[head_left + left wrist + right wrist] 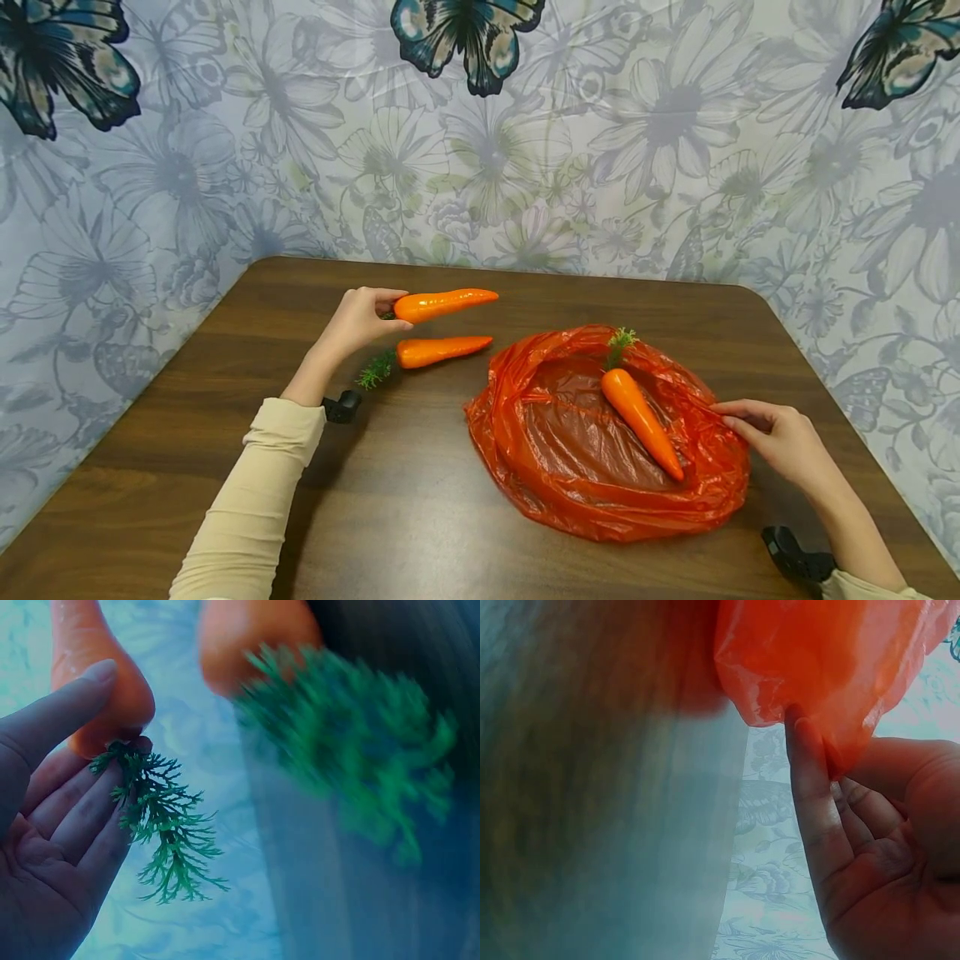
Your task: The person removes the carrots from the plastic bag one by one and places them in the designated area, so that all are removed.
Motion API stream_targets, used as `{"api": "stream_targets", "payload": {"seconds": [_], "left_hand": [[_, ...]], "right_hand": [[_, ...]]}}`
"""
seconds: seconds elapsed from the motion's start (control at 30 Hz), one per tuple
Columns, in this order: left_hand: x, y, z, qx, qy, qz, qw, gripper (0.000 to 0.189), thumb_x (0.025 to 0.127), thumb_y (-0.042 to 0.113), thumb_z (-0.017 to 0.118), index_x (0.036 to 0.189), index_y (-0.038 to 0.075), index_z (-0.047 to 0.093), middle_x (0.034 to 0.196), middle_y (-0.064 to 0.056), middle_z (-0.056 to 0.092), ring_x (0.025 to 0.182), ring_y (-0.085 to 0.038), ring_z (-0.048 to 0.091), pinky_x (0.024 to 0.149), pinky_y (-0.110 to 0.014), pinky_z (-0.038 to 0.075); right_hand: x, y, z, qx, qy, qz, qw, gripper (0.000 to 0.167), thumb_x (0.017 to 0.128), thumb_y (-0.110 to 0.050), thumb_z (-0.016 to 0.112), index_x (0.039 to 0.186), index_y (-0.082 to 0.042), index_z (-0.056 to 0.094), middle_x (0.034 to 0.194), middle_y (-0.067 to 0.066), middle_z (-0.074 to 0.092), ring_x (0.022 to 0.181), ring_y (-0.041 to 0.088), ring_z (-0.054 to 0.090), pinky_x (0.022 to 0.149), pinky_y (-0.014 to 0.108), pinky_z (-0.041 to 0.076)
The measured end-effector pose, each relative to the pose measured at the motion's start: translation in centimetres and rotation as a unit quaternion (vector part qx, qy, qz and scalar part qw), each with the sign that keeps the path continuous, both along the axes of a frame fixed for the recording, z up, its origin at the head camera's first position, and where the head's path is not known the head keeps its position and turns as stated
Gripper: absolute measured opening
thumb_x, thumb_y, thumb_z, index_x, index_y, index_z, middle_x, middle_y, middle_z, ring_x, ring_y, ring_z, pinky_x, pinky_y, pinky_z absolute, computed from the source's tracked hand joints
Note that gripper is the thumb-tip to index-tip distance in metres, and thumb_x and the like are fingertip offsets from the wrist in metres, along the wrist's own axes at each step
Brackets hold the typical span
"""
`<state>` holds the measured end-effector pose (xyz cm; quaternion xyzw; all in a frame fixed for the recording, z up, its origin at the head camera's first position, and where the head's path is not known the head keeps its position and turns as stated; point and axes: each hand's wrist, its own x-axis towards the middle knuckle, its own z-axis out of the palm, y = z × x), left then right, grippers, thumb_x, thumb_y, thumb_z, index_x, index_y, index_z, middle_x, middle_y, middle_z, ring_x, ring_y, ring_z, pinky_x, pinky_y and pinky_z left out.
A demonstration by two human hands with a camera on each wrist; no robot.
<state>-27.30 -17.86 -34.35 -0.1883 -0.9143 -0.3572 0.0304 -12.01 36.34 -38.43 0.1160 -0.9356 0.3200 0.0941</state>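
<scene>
My left hand (362, 318) pinches a carrot (446, 305) by its thick end, the tip pointing right. In the left wrist view, green fronds (172, 832) hang from that carrot beside the palm. A second carrot (444, 351) with a leafy top lies on the table just in front of the held one. To the right, a red plastic bag (555, 508) lies spread with its mouth upward, and a third carrot (641, 423) rests on it, leaves toward the back. At the bag's right edge my right hand (783, 442) pinches the plastic between thumb and fingers.
All of this is on a brown wooden table (390, 500) with rounded far corners. Behind it hangs a pale floral cloth (495, 192) with butterflies. Dark straps with camera mounts sit at both wrists.
</scene>
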Motion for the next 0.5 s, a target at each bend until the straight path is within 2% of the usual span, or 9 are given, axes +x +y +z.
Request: {"api": "stream_targets", "payload": {"seconds": [0.3, 0.5], "left_hand": [[-1.4, -1.6, -2.0, -0.040, -0.013, 0.016, 0.9990, 0.053, 0.076, 0.009, 0.079, 0.121, -0.009, 0.059, 0.106, -0.023, 0.064, 0.092, -0.032, 0.064, 0.078, -0.042, 0.051], [-2.0, -2.1, -3.1, -0.080, -0.008, 0.011, 0.9967, 0.052, 0.075, 0.009, 0.079, 0.119, -0.011, 0.060, 0.102, -0.022, 0.065, 0.090, -0.032, 0.064, 0.078, -0.042, 0.050]], "right_hand": [[0.1, -0.1, -0.1, -0.003, 0.002, 0.001, 1.0000, 0.017, 0.084, 0.001, 0.067, 0.101, 0.002, 0.070, 0.087, 0.011, 0.068, 0.064, 0.005, 0.057, 0.052, 0.018, 0.046], [0.2, -0.1, 0.0, -0.006, 0.002, 0.000, 1.0000, 0.017, 0.084, 0.002, 0.067, 0.100, 0.002, 0.070, 0.088, 0.008, 0.068, 0.065, 0.005, 0.057, 0.052, 0.018, 0.047]]}}
